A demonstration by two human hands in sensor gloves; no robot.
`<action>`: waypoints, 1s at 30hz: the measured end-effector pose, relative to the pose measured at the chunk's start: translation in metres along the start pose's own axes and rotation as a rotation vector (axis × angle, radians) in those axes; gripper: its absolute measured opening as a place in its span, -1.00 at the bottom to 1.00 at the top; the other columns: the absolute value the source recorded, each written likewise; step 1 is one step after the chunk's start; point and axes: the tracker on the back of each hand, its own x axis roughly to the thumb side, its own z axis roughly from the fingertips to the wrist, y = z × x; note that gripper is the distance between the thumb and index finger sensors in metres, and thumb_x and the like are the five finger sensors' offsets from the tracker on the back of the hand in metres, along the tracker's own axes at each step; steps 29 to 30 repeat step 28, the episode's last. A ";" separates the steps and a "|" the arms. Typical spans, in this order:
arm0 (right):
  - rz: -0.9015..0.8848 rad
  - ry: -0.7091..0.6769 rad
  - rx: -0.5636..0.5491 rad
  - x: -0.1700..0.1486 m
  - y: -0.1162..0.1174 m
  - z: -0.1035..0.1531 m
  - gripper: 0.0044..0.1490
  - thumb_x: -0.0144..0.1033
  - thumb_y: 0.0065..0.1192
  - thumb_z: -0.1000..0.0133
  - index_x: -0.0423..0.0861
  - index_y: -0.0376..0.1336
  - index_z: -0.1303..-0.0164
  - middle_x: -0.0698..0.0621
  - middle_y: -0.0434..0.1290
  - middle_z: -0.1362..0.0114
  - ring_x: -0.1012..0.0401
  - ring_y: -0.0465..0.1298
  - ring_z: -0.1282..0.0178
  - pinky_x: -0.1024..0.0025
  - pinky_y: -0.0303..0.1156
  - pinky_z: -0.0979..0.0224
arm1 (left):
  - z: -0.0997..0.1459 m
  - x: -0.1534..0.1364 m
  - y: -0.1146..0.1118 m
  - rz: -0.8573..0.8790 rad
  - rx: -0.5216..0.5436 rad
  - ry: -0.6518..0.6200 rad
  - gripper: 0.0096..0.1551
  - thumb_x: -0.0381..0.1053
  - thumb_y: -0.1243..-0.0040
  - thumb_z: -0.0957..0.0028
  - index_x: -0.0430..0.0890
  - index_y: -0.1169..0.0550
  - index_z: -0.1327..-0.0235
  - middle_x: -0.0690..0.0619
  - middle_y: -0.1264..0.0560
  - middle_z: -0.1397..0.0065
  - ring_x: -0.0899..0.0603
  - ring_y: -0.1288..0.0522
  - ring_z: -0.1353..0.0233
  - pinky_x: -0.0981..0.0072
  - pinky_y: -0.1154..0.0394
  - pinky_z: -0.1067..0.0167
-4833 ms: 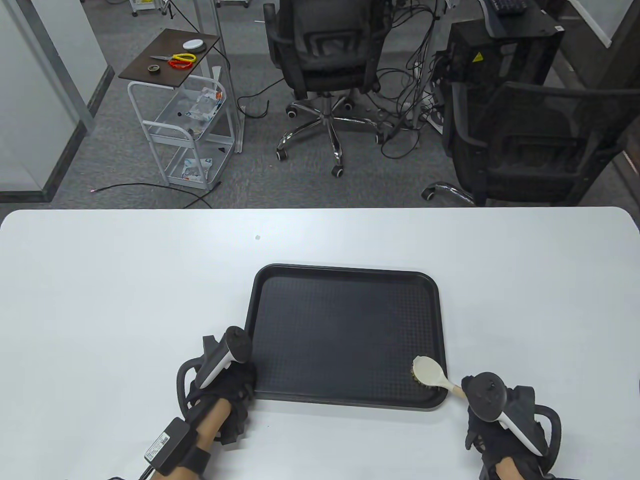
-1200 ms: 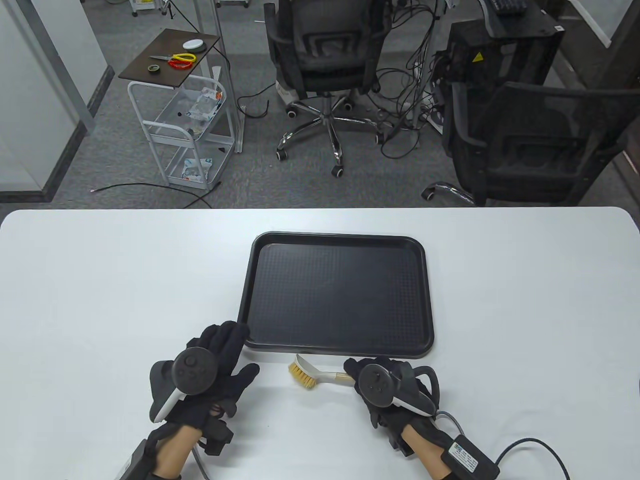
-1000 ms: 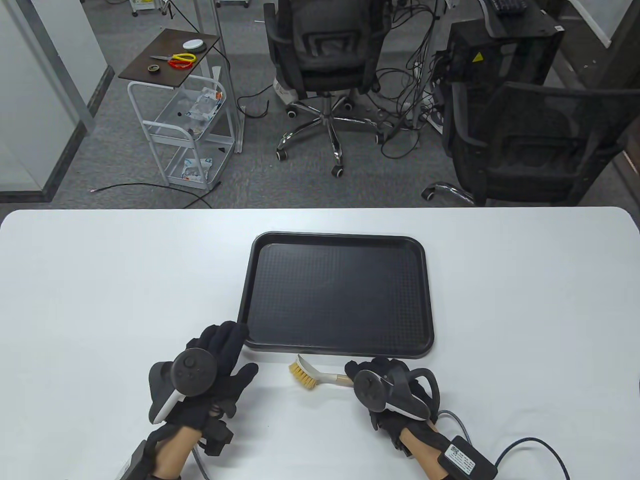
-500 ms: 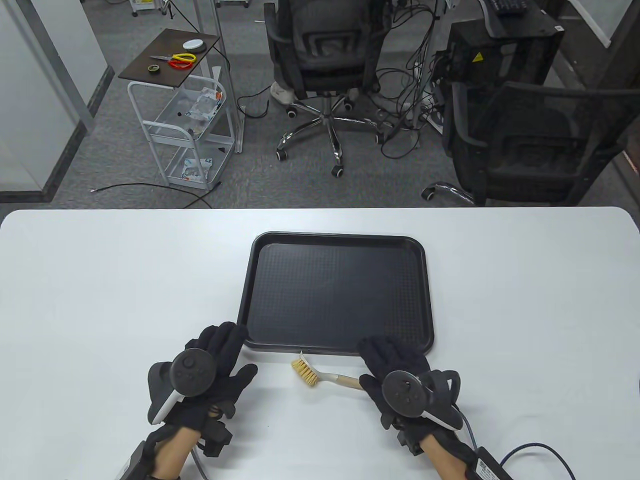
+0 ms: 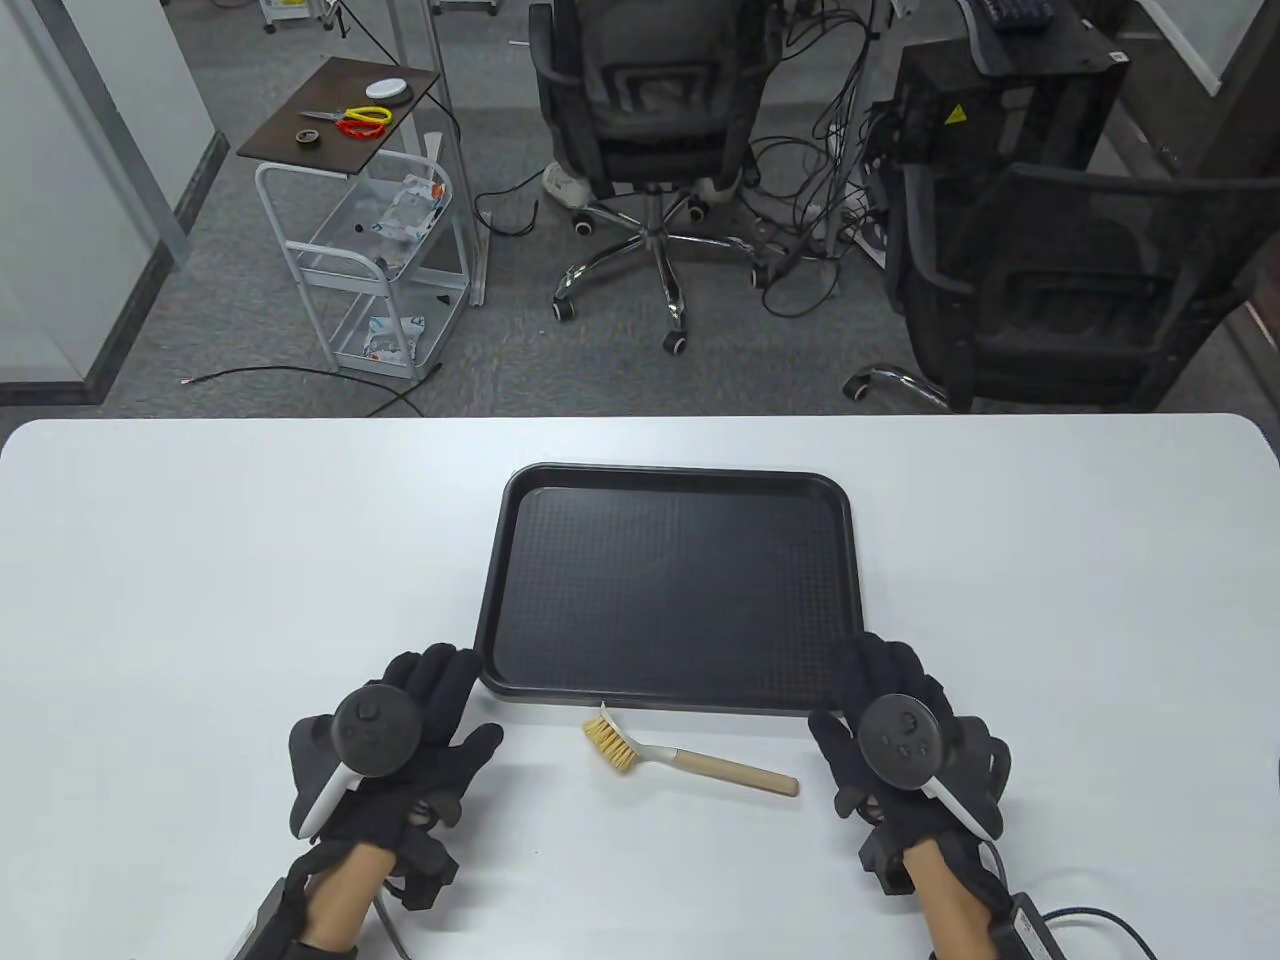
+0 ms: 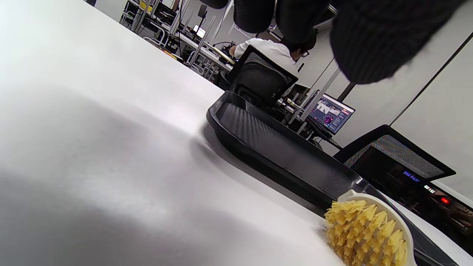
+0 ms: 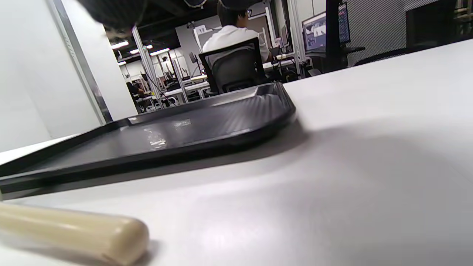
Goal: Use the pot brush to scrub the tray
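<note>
Tray (image 5: 670,590) mid-table, brush (image 5: 690,758) lying free just before its near rim; left hand (image 5: 400,740) and right hand (image 5: 900,730) flat, fingers relaxed, empty; scrubbing seems finished or paused, so next needs a re-grip.

Table view looks down from above; both wrist views skim low, sharing the tray (image 5: 670,590).

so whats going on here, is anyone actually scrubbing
Not at this moment. The pot brush lies on the white table just in front of the black tray, and nobody holds it. The left hand and the right hand rest open on the table at the tray's two near corners. The tray holds nothing.
</note>
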 end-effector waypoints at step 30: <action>-0.037 -0.042 0.049 0.010 0.000 0.006 -0.05 0.09 0.22 -0.08 0.13 -0.06 -0.64 -0.04 -0.01 -0.74 -0.08 -0.06 -0.75 -0.20 -0.08 -0.66 | -0.006 -0.001 -0.007 0.014 -0.045 0.017 -0.01 0.42 -0.24 0.16 0.28 -0.15 -0.57 0.21 0.02 -0.73 -0.11 0.17 -0.76 -0.11 0.30 -0.60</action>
